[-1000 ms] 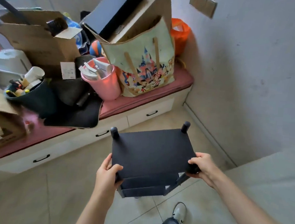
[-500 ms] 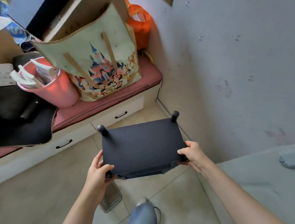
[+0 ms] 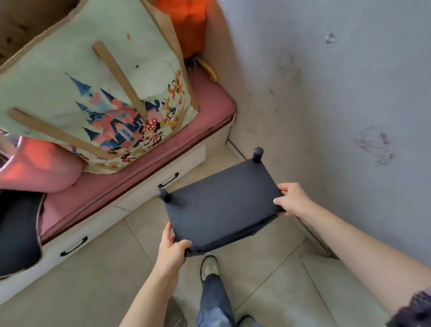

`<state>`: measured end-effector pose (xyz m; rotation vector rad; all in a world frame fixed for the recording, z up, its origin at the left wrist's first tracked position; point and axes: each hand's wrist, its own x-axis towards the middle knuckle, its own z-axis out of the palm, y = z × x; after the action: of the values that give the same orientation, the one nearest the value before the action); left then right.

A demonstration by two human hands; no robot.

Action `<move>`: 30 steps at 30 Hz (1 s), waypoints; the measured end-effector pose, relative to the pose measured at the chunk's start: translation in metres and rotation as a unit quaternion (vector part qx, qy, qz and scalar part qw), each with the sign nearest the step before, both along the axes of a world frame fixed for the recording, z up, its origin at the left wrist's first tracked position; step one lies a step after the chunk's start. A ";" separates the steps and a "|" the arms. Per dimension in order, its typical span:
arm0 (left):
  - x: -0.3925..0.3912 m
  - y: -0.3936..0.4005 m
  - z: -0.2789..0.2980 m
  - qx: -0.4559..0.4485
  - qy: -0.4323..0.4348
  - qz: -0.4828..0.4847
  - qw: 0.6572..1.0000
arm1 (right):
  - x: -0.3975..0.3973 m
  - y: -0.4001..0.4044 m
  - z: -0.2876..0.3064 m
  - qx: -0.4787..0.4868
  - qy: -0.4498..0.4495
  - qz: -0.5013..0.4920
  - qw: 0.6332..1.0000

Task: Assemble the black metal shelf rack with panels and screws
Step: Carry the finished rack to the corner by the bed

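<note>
The black metal shelf rack (image 3: 221,202) hangs above the tiled floor (image 3: 96,283) at the corner where the grey wall (image 3: 343,96) meets the pink-cushioned bench (image 3: 135,183), carried between both hands. The left hand (image 3: 171,250) grips the near corner post at about 7 o'clock of the top panel, thumb curled over the edge; the right hand (image 3: 294,200) clasps the corner at 3 o'clock, fingers wrapped over the rim.

It looks stiff and fairly light — two hands at corners carry it without visible sag — though painted metal is likely smooth, so the posts give a surer hold than the thin panel edge. Lower tiers show faintly beneath the near edge.

The top panel faces up, tilted slightly toward the person. Its long axis runs from roughly 7 o'clock to 1 o'clock, toward the wall corner — two capped posts stand up at the far end, one (image 3: 258,154) at 12 o'clock and one (image 3: 165,195) at 9 o'clock. A printed tote bag (image 3: 99,89) leans on the bench.
</note>
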<state>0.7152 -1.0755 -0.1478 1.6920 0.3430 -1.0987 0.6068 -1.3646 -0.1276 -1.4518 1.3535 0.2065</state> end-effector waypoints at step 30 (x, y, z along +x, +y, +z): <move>-0.015 -0.190 -0.093 0.116 -0.018 0.080 0.990 | 0.095 -0.162 -0.142 -0.176 -0.062 -0.044 0.981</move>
<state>0.7000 -1.2659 -0.2407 1.8506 0.5935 -0.9365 0.7018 -1.5261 -0.2696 -1.6606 1.3963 -0.1894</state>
